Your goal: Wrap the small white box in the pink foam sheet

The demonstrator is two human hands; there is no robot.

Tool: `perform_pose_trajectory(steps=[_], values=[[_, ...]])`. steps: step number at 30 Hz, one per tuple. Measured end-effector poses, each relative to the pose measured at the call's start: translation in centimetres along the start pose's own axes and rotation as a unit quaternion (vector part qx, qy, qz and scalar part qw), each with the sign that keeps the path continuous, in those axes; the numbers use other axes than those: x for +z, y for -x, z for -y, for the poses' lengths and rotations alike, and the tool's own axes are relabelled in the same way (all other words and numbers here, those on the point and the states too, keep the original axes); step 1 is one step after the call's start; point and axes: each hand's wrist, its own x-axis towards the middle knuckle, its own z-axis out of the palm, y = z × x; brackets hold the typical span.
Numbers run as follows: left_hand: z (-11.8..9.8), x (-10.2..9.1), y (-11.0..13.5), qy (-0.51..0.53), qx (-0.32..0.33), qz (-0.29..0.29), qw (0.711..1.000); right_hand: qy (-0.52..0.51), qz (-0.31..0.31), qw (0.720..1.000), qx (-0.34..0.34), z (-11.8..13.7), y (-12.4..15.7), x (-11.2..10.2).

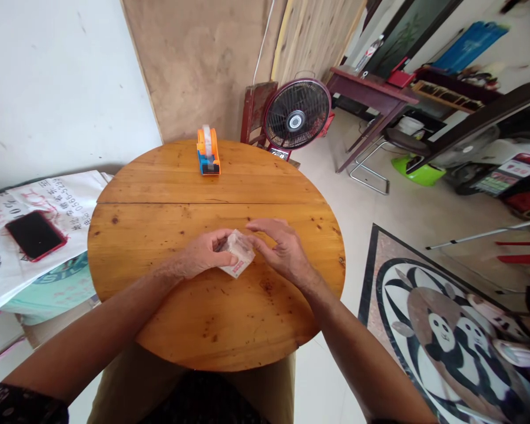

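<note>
My left hand (203, 254) and my right hand (279, 247) meet at the middle of a round wooden table (168, 235). Between them is a small clear plastic packet (238, 253) with a white and red label, resting on or just above the tabletop. The left hand's fingers are curled around the packet's left edge. The right hand pinches its upper right edge with thumb and forefinger, the other fingers stretched out. An orange and blue tape dispenser (208, 152) stands at the table's far edge, well away from both hands.
A black phone in a red case (35, 234) lies on a printed white sack (66, 203) to the left. A standing fan (297, 115) is behind the table. A dark red desk (371, 94) and a panda floor mat (446, 330) are on the right.
</note>
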Motion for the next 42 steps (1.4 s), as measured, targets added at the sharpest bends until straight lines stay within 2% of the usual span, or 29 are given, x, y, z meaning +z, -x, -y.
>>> perform_pose_trajectory(steps=[3,5,9,11,12,14,18,21,24,31,36,42], values=[[0.0,-0.2,0.0,-0.004,0.003,0.013,1.0,-0.068,-0.027,0.994,0.081,0.0,-0.4,0.0],[0.1,-0.5,0.1,-0.008,0.012,0.029,0.999,-0.157,-0.016,0.976,0.148,0.0,-0.6,-0.1],[0.1,-0.9,0.2,-0.007,0.049,0.054,0.997,-0.34,0.012,0.902,0.265,-0.2,-1.1,-0.1],[0.2,-1.0,0.3,-0.006,0.054,0.059,0.997,-0.386,0.019,0.871,0.304,-0.2,-1.2,0.0],[0.3,-1.1,0.3,-0.007,0.054,0.06,0.997,-0.395,0.021,0.863,0.313,-0.2,-1.2,0.0],[0.5,-1.2,0.2,-0.009,0.054,0.057,0.997,-0.383,0.018,0.872,0.306,-0.2,-1.1,0.1],[0.9,-1.5,0.0,0.009,0.055,0.026,0.998,-0.303,-0.022,0.924,0.235,-0.4,-0.8,0.1],[1.2,-1.6,-0.2,0.029,0.051,0.001,0.998,-0.278,-0.037,0.936,0.213,-0.2,-0.7,0.0],[1.2,-1.5,-0.2,0.024,0.041,0.007,0.999,-0.265,-0.027,0.941,0.207,0.4,-1.0,-0.2],[0.8,-1.5,0.0,0.02,0.02,0.021,0.999,-0.273,-0.008,0.941,0.201,1.0,-1.6,-0.7],[0.4,-1.7,0.4,0.034,0.058,0.06,0.996,-0.306,-0.025,0.923,0.233,0.8,-1.6,-1.1],[0.0,-2.0,0.9,0.057,0.075,0.117,0.989,-0.351,-0.005,0.907,0.234,0.7,-1.6,-1.4]])
